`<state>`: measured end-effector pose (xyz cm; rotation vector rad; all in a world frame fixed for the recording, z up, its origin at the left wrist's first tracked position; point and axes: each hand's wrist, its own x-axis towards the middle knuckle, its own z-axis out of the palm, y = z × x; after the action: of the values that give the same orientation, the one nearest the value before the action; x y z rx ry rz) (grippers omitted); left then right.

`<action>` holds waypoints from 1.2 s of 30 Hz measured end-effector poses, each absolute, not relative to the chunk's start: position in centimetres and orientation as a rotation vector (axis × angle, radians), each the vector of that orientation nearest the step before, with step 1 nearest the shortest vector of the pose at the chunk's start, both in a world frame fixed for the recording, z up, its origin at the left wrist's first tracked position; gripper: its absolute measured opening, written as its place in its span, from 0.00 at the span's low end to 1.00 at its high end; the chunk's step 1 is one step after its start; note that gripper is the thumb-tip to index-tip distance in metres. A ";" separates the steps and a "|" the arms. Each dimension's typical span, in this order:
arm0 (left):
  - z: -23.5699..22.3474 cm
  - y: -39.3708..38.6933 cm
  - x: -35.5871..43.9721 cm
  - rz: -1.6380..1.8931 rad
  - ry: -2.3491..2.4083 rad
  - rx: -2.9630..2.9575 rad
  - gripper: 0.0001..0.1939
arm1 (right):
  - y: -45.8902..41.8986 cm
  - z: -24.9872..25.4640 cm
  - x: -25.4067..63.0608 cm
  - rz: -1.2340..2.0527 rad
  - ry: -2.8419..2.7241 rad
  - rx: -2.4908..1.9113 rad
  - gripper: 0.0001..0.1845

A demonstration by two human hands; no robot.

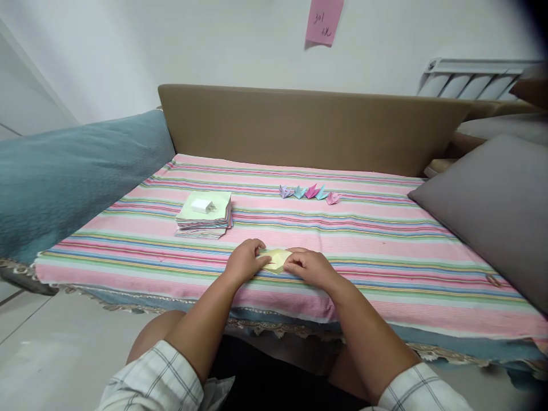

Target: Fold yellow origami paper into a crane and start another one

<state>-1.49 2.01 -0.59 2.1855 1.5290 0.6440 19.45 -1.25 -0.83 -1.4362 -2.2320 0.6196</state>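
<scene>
- striped cloth (377, 231): spread mid-frame, things laid on it
- paper stack (201, 227): parked left of centre, presumably for easy reach
- left hand (246, 261), right hand (310, 268): yellow paper (276, 260) pinched at opposite ends just below centre, probably for steadiness
- white plug (201, 206): set on the stack, maybe as a weight
- folded figures (312, 192): lined up above centre, seemingly kept clear

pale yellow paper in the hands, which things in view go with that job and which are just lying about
With the job:
pale yellow paper, touched by the left hand and right hand
paper stack, probably
folded paper figures, probably

Just lying about, it seems:
white plug adapter, on the stack
grey cushion
</scene>
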 end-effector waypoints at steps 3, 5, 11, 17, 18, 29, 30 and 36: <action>-0.7 2.1 -1.0 0.597 1.534 2.192 0.06 | -1.3 -0.8 19.5 0.626 -2.234 -1.427 0.10; -0.7 2.0 -1.0 0.589 1.524 2.199 0.03 | -1.3 -0.8 19.5 0.620 -2.236 -1.425 0.10; -0.5 1.9 -1.3 0.641 1.516 2.196 0.02 | -1.3 -0.7 19.4 0.605 -2.248 -1.432 0.11; -0.4 1.9 -1.9 0.638 1.525 2.114 0.03 | -1.3 -0.8 19.3 0.602 -2.246 -1.442 0.11; -0.5 1.9 -1.9 0.635 1.530 2.113 0.03 | -1.3 -0.8 19.3 0.602 -2.246 -1.441 0.11; -0.5 1.9 -2.1 0.626 1.412 2.371 0.15 | -1.3 -0.8 19.2 0.564 -2.262 -1.465 0.12; -0.6 1.7 -1.9 0.671 1.379 2.430 0.21 | -1.3 -0.8 19.1 0.557 -2.266 -1.467 0.13; -1.6 1.1 -0.3 0.642 1.243 2.480 0.25 | -1.4 -0.7 19.3 0.597 -2.239 -1.453 0.11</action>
<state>-0.30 1.14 -1.62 2.4799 1.2435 0.6421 19.25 -1.42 -0.67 -1.4531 -2.2391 0.5966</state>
